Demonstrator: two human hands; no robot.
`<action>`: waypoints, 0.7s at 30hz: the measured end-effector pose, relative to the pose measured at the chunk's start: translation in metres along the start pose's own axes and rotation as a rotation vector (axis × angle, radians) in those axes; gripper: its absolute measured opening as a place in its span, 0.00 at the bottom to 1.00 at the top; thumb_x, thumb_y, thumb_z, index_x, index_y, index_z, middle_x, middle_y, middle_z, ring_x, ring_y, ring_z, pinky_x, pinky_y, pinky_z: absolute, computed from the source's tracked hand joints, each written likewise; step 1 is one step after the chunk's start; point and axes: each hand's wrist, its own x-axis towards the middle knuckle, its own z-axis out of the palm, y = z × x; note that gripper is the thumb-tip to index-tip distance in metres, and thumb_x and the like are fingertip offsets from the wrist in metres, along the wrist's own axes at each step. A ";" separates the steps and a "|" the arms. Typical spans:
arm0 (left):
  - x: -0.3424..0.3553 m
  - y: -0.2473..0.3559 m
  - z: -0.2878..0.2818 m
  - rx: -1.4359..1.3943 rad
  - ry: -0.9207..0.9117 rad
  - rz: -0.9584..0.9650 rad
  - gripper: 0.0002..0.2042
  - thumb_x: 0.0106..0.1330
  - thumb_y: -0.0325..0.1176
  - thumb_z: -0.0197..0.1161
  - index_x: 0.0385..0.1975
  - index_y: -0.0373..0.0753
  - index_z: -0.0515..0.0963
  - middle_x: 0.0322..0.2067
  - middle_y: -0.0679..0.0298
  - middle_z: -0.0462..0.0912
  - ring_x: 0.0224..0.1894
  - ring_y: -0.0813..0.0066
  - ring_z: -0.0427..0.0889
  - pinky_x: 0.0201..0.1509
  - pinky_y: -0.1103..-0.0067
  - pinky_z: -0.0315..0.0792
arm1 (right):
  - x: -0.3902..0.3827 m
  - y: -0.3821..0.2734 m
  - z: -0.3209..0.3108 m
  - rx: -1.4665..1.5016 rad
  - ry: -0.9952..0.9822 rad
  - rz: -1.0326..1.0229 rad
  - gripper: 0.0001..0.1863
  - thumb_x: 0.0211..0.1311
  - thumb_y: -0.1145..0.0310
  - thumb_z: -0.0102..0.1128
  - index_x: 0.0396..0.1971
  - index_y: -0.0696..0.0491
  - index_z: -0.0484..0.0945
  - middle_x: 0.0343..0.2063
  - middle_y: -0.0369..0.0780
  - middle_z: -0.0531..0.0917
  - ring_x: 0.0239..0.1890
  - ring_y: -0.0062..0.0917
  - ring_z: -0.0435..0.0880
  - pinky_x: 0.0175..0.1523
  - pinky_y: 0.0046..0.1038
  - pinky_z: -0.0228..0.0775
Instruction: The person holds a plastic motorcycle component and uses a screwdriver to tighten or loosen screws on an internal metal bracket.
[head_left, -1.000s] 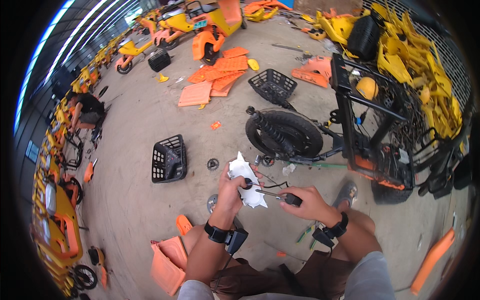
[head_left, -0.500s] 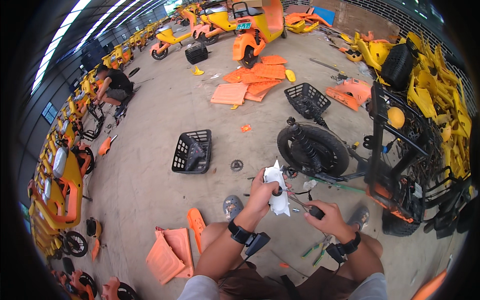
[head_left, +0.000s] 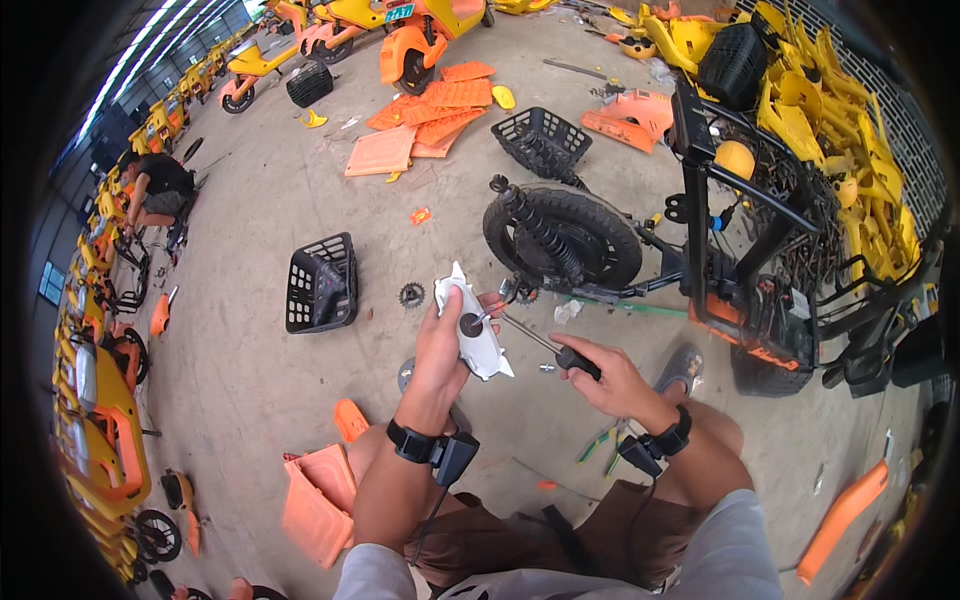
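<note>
A white plastic shell [head_left: 484,350] with pointed ends is gripped in my left hand [head_left: 436,340], thumb along its side and fingertips showing past its far edge. A dark round piece [head_left: 470,324] sits in the middle of the shell, with a short cable or metal end at it. My right hand [head_left: 618,382] is closed on the black handle of a screwdriver [head_left: 578,362]. The screwdriver's shaft slants up and left toward the shell's far side; whether its tip touches there I cannot tell.
A stripped scooter frame [head_left: 760,230] with a rear wheel [head_left: 590,245] lies ahead on the right. Green-handled pliers [head_left: 600,442] rest on the floor below my right hand. Black baskets [head_left: 348,285], orange panels [head_left: 325,500] and yellow panels [head_left: 800,100] lie around. A person [head_left: 160,190] crouches at far left.
The view has shifted, so the surroundings sit further left and higher. The white shell has turned its dark round piece into view, my left thumb now off it. Both hands keep their holds.
</note>
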 end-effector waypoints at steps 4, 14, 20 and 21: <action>-0.002 0.003 0.008 0.031 0.032 0.016 0.19 0.74 0.48 0.48 0.52 0.40 0.65 0.37 0.56 0.80 0.33 0.66 0.82 0.34 0.72 0.79 | -0.001 -0.002 0.005 -0.076 0.044 -0.208 0.26 0.58 0.73 0.57 0.60 0.50 0.72 0.35 0.45 0.83 0.30 0.36 0.82 0.38 0.31 0.74; 0.002 -0.001 0.003 -0.111 -0.065 0.001 0.28 0.70 0.61 0.42 0.52 0.41 0.69 0.27 0.62 0.75 0.29 0.69 0.74 0.26 0.75 0.70 | -0.006 -0.006 0.000 -0.189 -0.007 -0.316 0.26 0.57 0.74 0.57 0.59 0.48 0.74 0.28 0.42 0.81 0.25 0.37 0.79 0.32 0.33 0.72; 0.006 -0.003 0.005 -0.042 -0.064 0.013 0.28 0.69 0.60 0.43 0.49 0.40 0.71 0.26 0.64 0.74 0.28 0.71 0.72 0.26 0.76 0.68 | -0.007 -0.008 -0.002 -0.189 0.016 -0.352 0.25 0.58 0.73 0.57 0.58 0.45 0.75 0.28 0.42 0.81 0.26 0.38 0.80 0.32 0.34 0.74; 0.005 -0.003 0.007 -0.034 -0.058 0.018 0.27 0.69 0.60 0.43 0.49 0.40 0.70 0.25 0.64 0.73 0.28 0.72 0.72 0.27 0.76 0.68 | -0.007 -0.007 -0.002 -0.184 0.026 -0.345 0.25 0.58 0.73 0.57 0.58 0.45 0.75 0.28 0.42 0.81 0.26 0.38 0.80 0.32 0.34 0.74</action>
